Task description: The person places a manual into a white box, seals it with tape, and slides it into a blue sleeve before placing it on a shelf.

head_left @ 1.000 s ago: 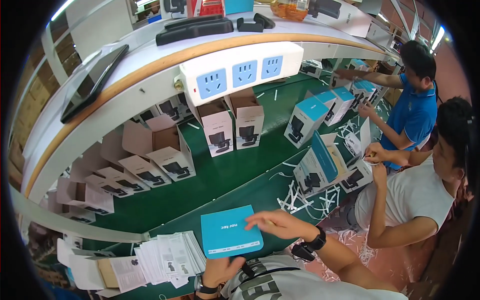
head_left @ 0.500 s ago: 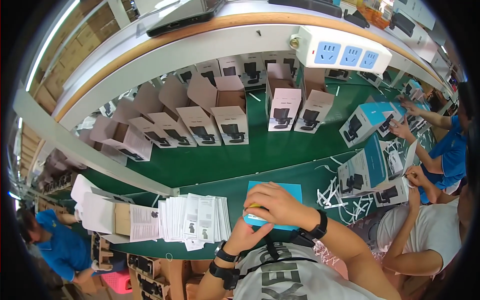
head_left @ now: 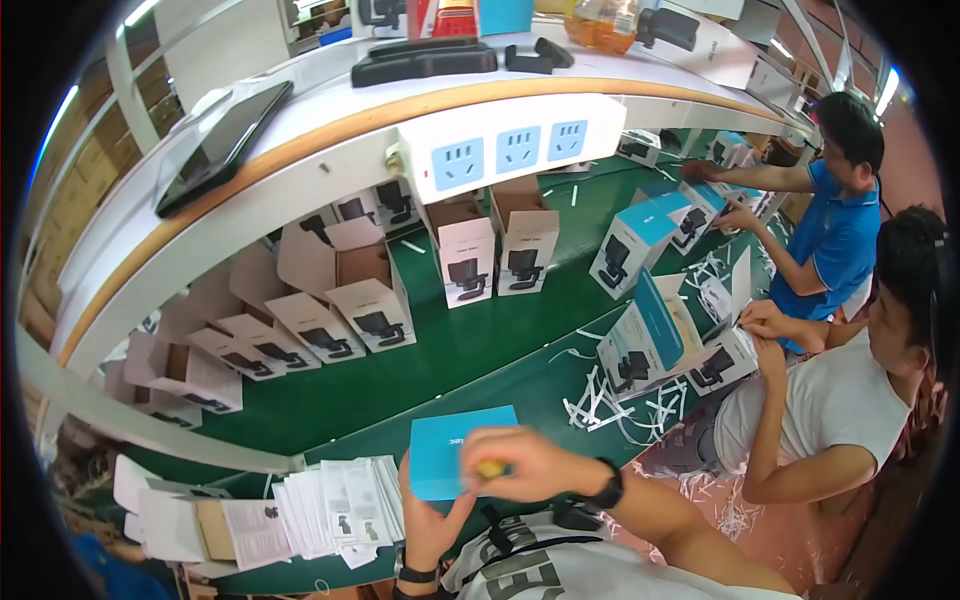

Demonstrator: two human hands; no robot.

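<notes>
A blue box (head_left: 450, 440) is over the green table's near edge, directly in front of me. My left hand (head_left: 432, 520) grips its left side and near edge, the thumb lying along the front. Over the near right part of the box is my right hand (head_left: 535, 465), fingers curled round a small yellow object (head_left: 491, 468). Motion blurs this object, and its kind is not clear. Part of the box's right side is hidden behind the right hand. Just left of the box lies a fanned stack of printed leaflets (head_left: 345, 505).
Open white cartons (head_left: 372, 318) line the back of the green table. White paper strips (head_left: 600, 405) lie to the right, near a blue-and-white carton (head_left: 640, 350). Two co-workers (head_left: 845, 250) handle boxes there. A power strip (head_left: 515, 145) is fixed to the shelf above.
The view has turned to the right. My right hand has moved off my left hand and now sits over the box's right part. The left hand now grips the box's left side.
</notes>
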